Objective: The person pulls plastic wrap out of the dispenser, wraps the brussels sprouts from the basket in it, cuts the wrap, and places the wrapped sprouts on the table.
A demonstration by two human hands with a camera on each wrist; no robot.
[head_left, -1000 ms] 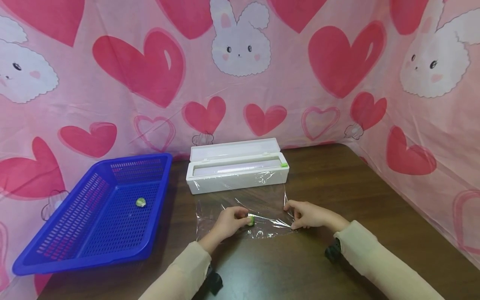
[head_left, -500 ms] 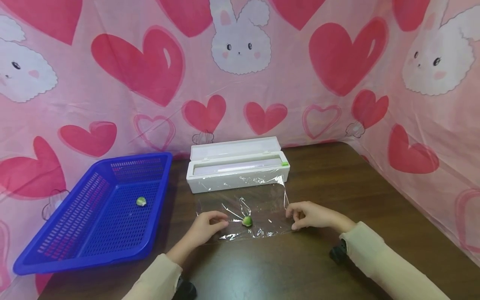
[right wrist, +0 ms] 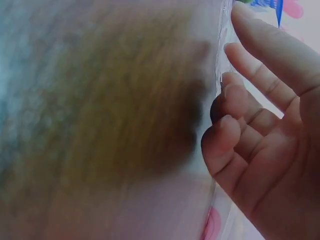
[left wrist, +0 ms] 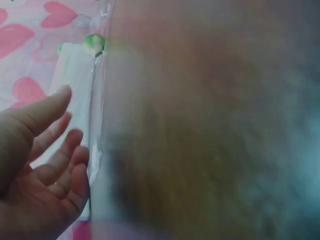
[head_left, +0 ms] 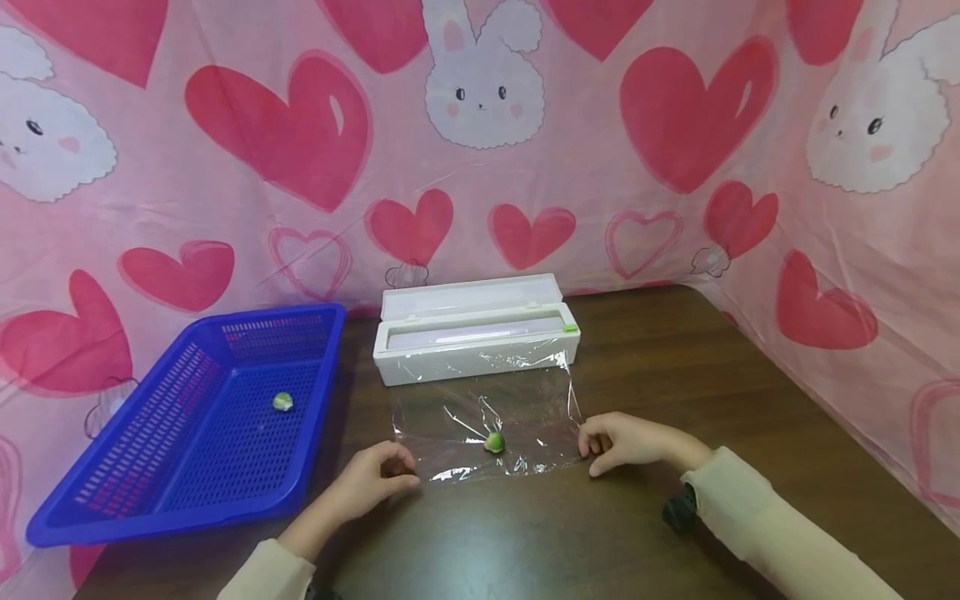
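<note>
A green Brussels sprout [head_left: 494,442] lies on a sheet of clear cling film [head_left: 528,425] spread over the table. The film runs out over the front of a white dispenser box [head_left: 420,367]. My left hand [head_left: 367,482] is by the film's left front corner, thumb and fingers apart and holding nothing. At the right front corner is my right hand [head_left: 633,442], its fingers loosely bent close to the film's edge; the right wrist view shows a gap between thumb and index finger. Whether its fingertips touch the film is hard to tell.
A blue plastic basket [head_left: 172,527] stands at the left with another Brussels sprout [head_left: 282,402] inside. The dispenser's lid [head_left: 471,297] is raised at the back, and a green slider [head_left: 570,327] sits at its right end. A heart-and-rabbit cloth [head_left: 480,179] hangs behind the brown table [head_left: 510,542].
My left hand has let go of the sprout and moved left to the film's left front corner. The sprout stays on the film. My right hand has shifted slightly right and toward me.
</note>
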